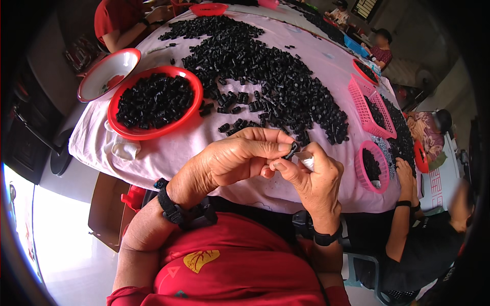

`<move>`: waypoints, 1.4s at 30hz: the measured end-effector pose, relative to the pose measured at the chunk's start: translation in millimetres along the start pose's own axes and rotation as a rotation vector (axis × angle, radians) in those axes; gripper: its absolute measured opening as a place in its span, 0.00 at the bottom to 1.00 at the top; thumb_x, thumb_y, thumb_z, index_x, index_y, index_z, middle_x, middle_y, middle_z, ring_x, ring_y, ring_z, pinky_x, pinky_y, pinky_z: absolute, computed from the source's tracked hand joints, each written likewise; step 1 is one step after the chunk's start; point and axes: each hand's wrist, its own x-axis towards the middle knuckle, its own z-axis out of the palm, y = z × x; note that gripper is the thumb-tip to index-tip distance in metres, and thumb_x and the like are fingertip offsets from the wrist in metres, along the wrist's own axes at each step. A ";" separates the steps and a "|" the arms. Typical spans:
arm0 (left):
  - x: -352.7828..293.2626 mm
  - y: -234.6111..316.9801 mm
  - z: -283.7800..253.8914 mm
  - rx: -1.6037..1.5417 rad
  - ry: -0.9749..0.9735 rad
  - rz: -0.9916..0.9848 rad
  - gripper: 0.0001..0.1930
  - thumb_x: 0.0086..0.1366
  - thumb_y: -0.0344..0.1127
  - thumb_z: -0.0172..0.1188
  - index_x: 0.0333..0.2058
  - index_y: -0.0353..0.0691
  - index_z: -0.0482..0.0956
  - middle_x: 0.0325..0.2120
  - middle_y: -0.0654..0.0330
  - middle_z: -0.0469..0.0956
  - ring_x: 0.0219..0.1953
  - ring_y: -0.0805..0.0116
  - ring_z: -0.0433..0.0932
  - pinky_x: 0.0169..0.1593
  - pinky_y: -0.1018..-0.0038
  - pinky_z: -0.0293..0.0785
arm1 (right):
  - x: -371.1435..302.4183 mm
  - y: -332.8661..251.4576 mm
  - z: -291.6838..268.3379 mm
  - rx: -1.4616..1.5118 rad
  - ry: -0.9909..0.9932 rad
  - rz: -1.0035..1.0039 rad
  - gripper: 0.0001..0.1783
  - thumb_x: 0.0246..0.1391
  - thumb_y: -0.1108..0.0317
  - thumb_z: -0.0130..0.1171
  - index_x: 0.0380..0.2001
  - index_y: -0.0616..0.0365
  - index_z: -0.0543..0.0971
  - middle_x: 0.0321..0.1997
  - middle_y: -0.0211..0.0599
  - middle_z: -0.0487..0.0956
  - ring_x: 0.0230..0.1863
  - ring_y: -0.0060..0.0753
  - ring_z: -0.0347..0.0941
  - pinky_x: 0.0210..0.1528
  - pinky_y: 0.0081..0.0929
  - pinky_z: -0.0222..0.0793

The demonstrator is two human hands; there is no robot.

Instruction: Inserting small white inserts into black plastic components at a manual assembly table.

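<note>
Over the near edge of the table, my two hands meet fingertip to fingertip. My left hand [232, 160] pinches a small black plastic piece [291, 151] between thumb and forefinger. Closed beside it, my right hand [321, 183] grips a small thin tool with a white wrapped part [308, 161]; its exact kind does not show. The tool's thin end is at the black piece, but I cannot tell whether they touch. Just beyond my hands, a large heap of similar short black cylindrical pieces [255, 61] spreads over a pale pink cloth [204, 140].
At left, a red basin [133, 136] full of black pieces stands beside a white red-rimmed bowl [104, 76]. To the right are a pink rectangular basket [375, 115] and a round pink basket [384, 168]. A co-worker's hands [406, 178] work close at right; other people sit farther round.
</note>
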 end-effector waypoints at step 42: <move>-2.2 6.2 5.4 0.194 0.141 0.138 0.14 0.64 0.36 0.60 0.46 0.37 0.76 0.30 0.68 0.76 0.30 0.81 0.72 0.36 0.84 0.71 | -1.7 1.5 7.7 0.466 0.059 0.108 0.10 0.53 0.71 0.62 0.36 0.61 0.72 0.24 0.35 0.78 0.20 0.13 0.68 0.20 0.17 0.65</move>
